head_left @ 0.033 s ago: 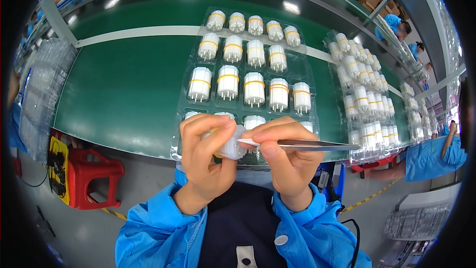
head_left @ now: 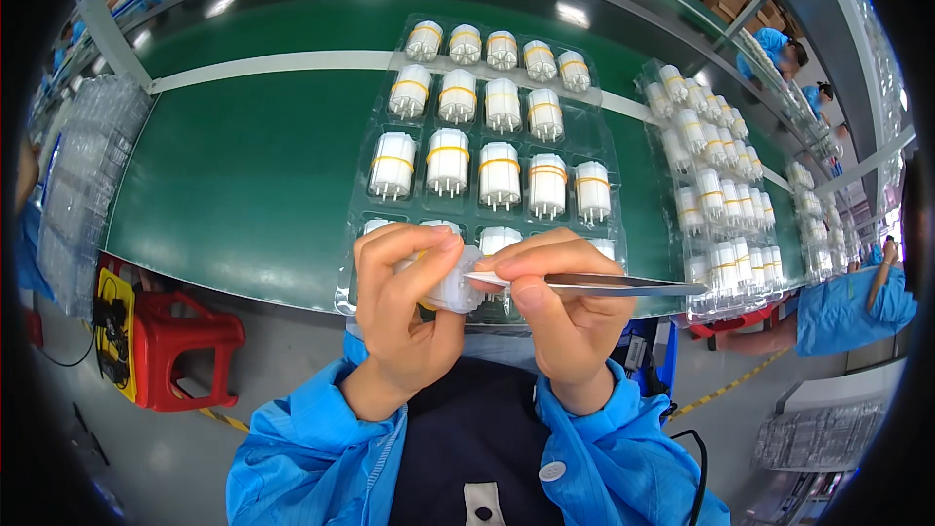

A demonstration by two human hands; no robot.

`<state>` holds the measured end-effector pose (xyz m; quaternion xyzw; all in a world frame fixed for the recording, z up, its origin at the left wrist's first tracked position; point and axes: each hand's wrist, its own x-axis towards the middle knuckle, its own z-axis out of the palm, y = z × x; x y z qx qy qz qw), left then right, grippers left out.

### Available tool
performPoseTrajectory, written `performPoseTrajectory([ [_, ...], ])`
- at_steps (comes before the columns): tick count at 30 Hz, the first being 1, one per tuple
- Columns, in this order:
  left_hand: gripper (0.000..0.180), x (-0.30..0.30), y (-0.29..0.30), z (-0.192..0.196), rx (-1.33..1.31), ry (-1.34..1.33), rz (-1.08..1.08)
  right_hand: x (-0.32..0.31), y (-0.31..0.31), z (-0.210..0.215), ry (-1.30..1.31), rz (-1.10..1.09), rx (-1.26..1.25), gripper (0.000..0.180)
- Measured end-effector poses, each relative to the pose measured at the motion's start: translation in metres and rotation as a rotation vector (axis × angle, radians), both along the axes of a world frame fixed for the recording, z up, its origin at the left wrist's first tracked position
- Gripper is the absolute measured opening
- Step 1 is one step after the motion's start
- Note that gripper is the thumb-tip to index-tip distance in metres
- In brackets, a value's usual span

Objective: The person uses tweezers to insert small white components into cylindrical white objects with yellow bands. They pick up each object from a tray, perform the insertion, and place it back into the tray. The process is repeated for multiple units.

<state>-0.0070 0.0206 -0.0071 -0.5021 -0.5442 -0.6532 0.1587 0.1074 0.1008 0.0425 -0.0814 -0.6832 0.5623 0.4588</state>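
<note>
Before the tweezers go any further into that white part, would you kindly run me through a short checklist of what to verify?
1. Left hand grips the white cylindrical part firmly between thumb and fingers: ok.
2. Right hand pinches the metal tweezers near their tips: ok.
3. Tweezer tips meet the part's end: ok, they touch it.
4. What the tips grasp inside the part: cannot tell, fingers hide it.
5. Clear tray of yellow-banded white parts lies flat on the green belt, just behind the hands: ok.
6. Neighbour's blue sleeve keeps apart from both hands: ok.
</note>
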Motion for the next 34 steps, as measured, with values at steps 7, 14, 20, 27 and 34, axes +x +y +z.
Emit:
performPoseTrajectory([
  [7,0.050,0.000,0.000,0.001,0.002,-0.024,-0.016,-0.001,0.000,-0.003,0.023,-0.001,-0.023,0.012],
  [14,0.051,-0.001,0.001,0.003,-0.011,-0.034,-0.046,-0.001,0.007,-0.001,0.016,0.007,0.117,0.011],
  [20,0.053,-0.003,-0.001,0.004,-0.035,0.016,-0.037,-0.002,0.008,0.011,-0.098,-0.051,0.365,0.013],
  [27,0.056,-0.001,-0.006,0.007,-0.047,-0.129,-0.195,0.003,0.013,0.008,0.024,0.001,0.155,0.015],
  [34,0.056,0.001,-0.008,0.007,-0.059,-0.189,-0.250,0.002,0.015,0.010,-0.018,0.004,0.221,0.016],
])
